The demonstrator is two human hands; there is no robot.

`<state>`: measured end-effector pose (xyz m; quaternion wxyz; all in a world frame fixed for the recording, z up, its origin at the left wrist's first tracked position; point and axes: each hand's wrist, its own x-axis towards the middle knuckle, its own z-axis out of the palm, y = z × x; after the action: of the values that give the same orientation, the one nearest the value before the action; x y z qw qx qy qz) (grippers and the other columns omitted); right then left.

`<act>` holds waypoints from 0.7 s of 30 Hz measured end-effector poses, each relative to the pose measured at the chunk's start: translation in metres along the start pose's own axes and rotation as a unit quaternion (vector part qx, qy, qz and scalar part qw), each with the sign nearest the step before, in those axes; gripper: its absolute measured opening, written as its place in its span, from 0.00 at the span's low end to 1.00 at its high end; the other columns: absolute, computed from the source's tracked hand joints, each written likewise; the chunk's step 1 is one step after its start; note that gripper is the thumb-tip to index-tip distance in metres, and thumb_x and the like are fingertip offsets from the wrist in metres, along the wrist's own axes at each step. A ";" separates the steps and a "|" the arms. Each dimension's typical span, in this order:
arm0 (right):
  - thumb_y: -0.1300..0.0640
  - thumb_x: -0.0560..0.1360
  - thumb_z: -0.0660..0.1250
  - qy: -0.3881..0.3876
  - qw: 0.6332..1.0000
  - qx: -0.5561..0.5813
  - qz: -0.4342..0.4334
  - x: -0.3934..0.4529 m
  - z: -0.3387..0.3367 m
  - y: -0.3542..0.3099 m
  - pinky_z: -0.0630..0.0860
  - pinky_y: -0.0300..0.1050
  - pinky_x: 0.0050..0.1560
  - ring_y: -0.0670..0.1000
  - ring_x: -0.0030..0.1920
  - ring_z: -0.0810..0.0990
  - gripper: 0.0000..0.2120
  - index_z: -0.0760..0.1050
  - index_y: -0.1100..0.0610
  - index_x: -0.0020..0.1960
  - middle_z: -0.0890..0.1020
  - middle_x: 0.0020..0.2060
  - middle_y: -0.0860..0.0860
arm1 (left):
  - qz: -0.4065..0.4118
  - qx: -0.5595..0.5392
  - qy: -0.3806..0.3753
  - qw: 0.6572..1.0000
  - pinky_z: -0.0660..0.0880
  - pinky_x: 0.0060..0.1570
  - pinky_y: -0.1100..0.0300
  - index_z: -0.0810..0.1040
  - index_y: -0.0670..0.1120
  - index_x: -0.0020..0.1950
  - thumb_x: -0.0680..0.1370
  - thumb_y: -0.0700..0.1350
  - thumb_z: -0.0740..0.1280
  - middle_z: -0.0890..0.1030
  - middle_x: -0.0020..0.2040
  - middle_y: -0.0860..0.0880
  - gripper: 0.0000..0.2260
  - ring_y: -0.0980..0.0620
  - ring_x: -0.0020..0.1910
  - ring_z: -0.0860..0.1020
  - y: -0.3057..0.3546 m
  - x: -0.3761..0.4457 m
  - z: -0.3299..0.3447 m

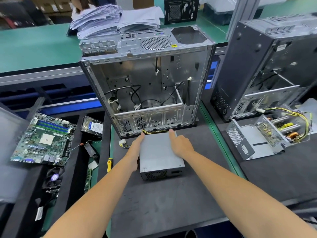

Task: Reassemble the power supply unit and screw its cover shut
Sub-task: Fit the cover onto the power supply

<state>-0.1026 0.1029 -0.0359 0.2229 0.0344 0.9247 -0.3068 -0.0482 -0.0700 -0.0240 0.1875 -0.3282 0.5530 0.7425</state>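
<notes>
A grey metal power supply unit (159, 153) lies on the dark mat in front of me, its cover on top and its vented end facing me. My left hand (136, 150) lies flat along the unit's left side, fingers straight. My right hand (180, 145) rests on the top cover with its index finger stretched to the far edge. Yellow and black wires (154, 131) come out of the unit's far end. A yellow-handled screwdriver (109, 164) lies at the mat's left edge.
An open, stripped computer case (147, 86) stands just behind the unit. A second case (267, 66) and an opened power supply (267, 134) sit at the right. A motherboard (44, 140), hard drive (93, 127) and fan (54, 177) lie in trays on the left.
</notes>
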 end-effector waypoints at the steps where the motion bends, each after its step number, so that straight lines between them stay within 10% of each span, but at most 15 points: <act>1: 0.42 0.82 0.41 0.005 1.000 0.008 0.004 0.000 0.000 0.000 0.72 0.49 0.47 0.59 0.49 0.75 0.29 0.67 0.58 0.70 0.76 0.57 0.63 | 0.000 -0.001 0.001 1.000 0.79 0.30 0.57 0.80 0.47 0.54 0.74 0.64 0.64 0.85 0.45 0.46 0.22 0.46 0.42 0.84 0.001 -0.001 0.001; 21: 0.33 0.78 0.41 0.017 0.994 0.091 0.065 0.004 -0.006 0.011 0.67 0.49 0.55 0.60 0.61 0.74 0.40 0.69 0.66 0.68 0.74 0.64 0.63 | 0.073 0.094 0.102 0.988 0.72 0.42 0.56 0.79 0.48 0.55 0.73 0.64 0.64 0.81 0.53 0.49 0.22 0.50 0.49 0.79 0.015 -0.007 0.017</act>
<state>-0.1068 0.1154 -0.0394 0.2225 0.1195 0.8923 -0.3742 -0.0574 -0.0583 -0.0053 0.1057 -0.3417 0.6587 0.6620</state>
